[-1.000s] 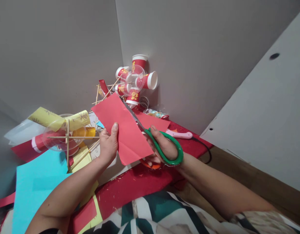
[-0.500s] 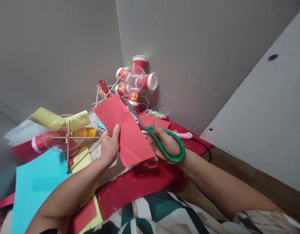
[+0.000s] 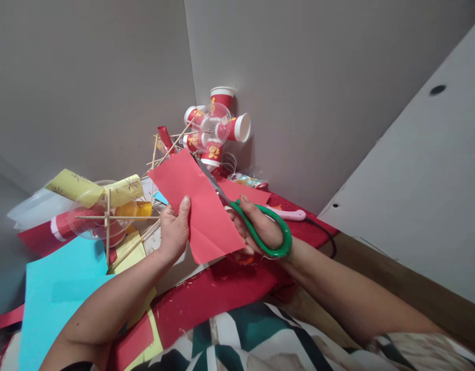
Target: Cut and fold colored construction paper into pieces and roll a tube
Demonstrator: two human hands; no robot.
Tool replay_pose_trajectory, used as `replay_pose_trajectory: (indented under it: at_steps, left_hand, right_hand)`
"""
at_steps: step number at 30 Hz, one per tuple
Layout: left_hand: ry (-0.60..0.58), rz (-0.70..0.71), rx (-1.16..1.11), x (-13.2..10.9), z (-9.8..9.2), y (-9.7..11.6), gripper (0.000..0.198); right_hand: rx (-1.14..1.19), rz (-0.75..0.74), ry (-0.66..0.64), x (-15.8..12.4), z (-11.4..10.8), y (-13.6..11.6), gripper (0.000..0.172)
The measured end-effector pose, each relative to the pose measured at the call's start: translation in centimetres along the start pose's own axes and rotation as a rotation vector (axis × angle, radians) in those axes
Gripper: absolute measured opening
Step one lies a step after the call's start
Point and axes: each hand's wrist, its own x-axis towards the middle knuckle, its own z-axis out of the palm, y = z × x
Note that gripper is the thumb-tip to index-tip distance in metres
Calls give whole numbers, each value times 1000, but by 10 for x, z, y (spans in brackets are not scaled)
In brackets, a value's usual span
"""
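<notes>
My left hand (image 3: 174, 226) pinches a sheet of red paper (image 3: 199, 206) by its left side, thumb on top and fingers behind. Closed around the green handles of a pair of scissors (image 3: 286, 242) is my right hand (image 3: 260, 226). The scissor blades point up and away along the right edge of the red sheet, looking nearly closed; the lower blade is hidden. Another piece of red paper (image 3: 245, 190) shows to the right of the blades, partly behind them; I cannot tell whether it joins the held sheet.
Red paper cups (image 3: 237, 129) on a stick frame stand in the corner. At left is a stick cross (image 3: 107, 216) with rolled paper, above blue paper (image 3: 63, 288). A pink-handled corded tool (image 3: 291, 215) rests on the red cloth (image 3: 206, 299). Grey panels rise behind.
The scissor blades have closed further along the paper's edge, with the right hand's thumb and handles shifting slightly left. My left hand and the sheet stay almost in place.
</notes>
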Motion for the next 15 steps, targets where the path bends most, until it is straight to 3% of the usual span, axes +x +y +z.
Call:
replay_pose_trajectory:
  at_steps: [15]
  left_hand:
    - [9, -2, 17, -1, 1, 3, 38]
  right_hand:
    - [60, 53, -32, 3, -6, 0, 66]
